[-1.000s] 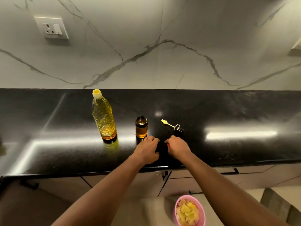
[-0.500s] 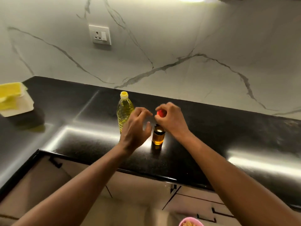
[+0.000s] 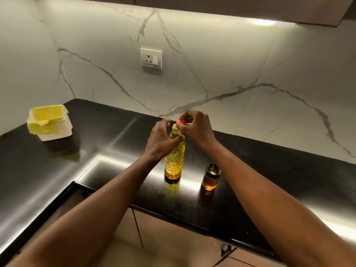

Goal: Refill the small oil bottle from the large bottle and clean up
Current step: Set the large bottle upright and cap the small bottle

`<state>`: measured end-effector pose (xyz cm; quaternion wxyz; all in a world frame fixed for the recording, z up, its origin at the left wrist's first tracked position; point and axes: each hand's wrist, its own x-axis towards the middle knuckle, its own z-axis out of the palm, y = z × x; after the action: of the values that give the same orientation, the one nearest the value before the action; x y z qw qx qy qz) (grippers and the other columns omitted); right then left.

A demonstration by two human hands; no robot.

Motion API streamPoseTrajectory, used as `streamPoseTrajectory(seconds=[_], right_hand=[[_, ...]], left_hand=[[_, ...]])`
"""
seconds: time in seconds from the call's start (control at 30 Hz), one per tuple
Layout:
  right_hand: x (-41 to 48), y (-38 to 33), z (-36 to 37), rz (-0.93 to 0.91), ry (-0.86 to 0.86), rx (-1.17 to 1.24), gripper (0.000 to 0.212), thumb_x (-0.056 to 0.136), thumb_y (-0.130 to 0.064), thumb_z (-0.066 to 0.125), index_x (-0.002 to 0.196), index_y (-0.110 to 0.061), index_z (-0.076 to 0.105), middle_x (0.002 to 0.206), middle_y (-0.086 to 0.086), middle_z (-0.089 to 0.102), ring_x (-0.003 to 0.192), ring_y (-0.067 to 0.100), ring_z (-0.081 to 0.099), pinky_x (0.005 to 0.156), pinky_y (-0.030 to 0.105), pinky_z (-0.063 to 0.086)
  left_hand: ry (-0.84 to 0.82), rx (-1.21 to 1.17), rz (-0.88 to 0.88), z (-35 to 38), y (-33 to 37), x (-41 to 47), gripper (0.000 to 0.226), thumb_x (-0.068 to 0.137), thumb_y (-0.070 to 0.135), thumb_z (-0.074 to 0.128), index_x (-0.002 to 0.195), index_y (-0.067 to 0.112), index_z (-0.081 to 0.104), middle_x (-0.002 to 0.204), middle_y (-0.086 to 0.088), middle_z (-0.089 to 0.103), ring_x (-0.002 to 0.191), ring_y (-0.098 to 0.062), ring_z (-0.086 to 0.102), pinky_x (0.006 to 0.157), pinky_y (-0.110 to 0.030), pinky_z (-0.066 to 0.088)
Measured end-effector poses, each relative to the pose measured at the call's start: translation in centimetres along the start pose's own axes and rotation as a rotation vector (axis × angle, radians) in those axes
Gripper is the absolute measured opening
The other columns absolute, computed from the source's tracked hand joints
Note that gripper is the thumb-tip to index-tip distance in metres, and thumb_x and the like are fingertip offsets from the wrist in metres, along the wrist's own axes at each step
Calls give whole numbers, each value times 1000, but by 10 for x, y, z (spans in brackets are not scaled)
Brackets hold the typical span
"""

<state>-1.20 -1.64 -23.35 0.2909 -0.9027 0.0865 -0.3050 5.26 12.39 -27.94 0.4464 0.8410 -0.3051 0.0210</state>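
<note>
Both bare forearms reach out over the front edge of the worktop [image 3: 289, 160], drawing together toward its back edge. The left hand [image 3: 160, 140] is curled round the shoulder of the large bottle [image 3: 174, 160], with the thumb laid across the front and the fingers blurred behind the neck. The right hand [image 3: 199, 127] sits just above and beside it, knuckles up. Its thumb and forefinger pinch a small red piece [image 3: 180, 121], and the other fingers are curled in.
</note>
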Motion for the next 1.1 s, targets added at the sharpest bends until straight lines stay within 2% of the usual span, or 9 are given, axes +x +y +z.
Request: streamPoseTrajectory(seconds=[0.1, 0.23, 0.37, 0.47, 0.57, 0.8, 0.87, 0.97, 1.1], right_hand=[[3, 5, 7, -3, -112, -53, 16, 86, -18, 79, 99, -12, 75, 94, 5, 74, 84, 17, 69, 80, 40, 63], [9, 1, 4, -17, -238, -132, 37, 91, -19, 75, 126, -11, 72, 119, 7, 73, 103, 20, 67, 90, 35, 58], [20, -6, 3, -48, -313, -224, 22, 91, -21, 76, 109, -8, 78, 96, 3, 72, 81, 15, 64, 69, 26, 49], [24, -8, 4, 4, -271, -258, 24, 88, -30, 81, 89, -6, 79, 77, 2, 70, 64, 12, 64, 55, 18, 43], [23, -10, 6, 17, -239, -308, 34, 86, -40, 83, 81, -8, 73, 69, -1, 63, 56, 11, 59, 52, 15, 37], [10, -6, 4, -59, -209, -478, 48, 92, -59, 69, 97, -12, 69, 84, 2, 66, 72, 17, 61, 66, 29, 44], [2, -3, -2, -46, -156, -450, 47, 92, -61, 68, 97, -14, 69, 85, 1, 68, 72, 18, 63, 66, 28, 44], [-11, 2, -14, 16, -68, -366, 42, 98, -56, 62, 88, -16, 64, 76, -1, 63, 64, 16, 58, 58, 25, 39], [-37, 27, -41, 60, 45, -277, 36, 102, -45, 60, 79, -17, 61, 68, -3, 59, 58, 9, 52, 54, 24, 35]], left_hand=[[-30, -14, 19, 2, -6, 3, 54, 82, 44, 83, 125, 15, 68, 118, -5, 69, 106, -19, 68, 91, -46, 61], [-53, -29, 9, 0, -10, 6, 46, 81, 46, 81, 116, 18, 71, 111, -3, 71, 98, -18, 71, 84, -47, 63], [-67, -37, 15, -3, -12, 7, 45, 82, 45, 84, 116, 18, 71, 110, -2, 72, 97, -17, 72, 84, -46, 64], [-64, -24, 16, -3, -13, 8, 42, 81, 50, 82, 110, 21, 71, 105, 1, 72, 93, -16, 73, 81, -47, 64], [-55, -22, 9, -2, -14, 9, 42, 79, 52, 82, 108, 22, 71, 103, 3, 72, 91, -15, 72, 80, -47, 64], [-56, 5, 18, -4, -17, 11, 42, 81, 50, 84, 107, 19, 73, 101, 0, 73, 91, -17, 72, 78, -46, 64], [-46, 34, 25, -3, -15, 9, 48, 80, 53, 84, 113, 21, 70, 109, 0, 69, 98, -18, 69, 80, -44, 62], [35, 39, 98, 1, -6, 4, 69, 81, 49, 85, 137, 19, 61, 133, -4, 58, 120, -18, 58, 91, -38, 56], [128, 30, 337, 13, 31, -8, 54, 91, 40, 78, 137, 19, 60, 136, -2, 55, 124, -16, 51, 92, -27, 48]])
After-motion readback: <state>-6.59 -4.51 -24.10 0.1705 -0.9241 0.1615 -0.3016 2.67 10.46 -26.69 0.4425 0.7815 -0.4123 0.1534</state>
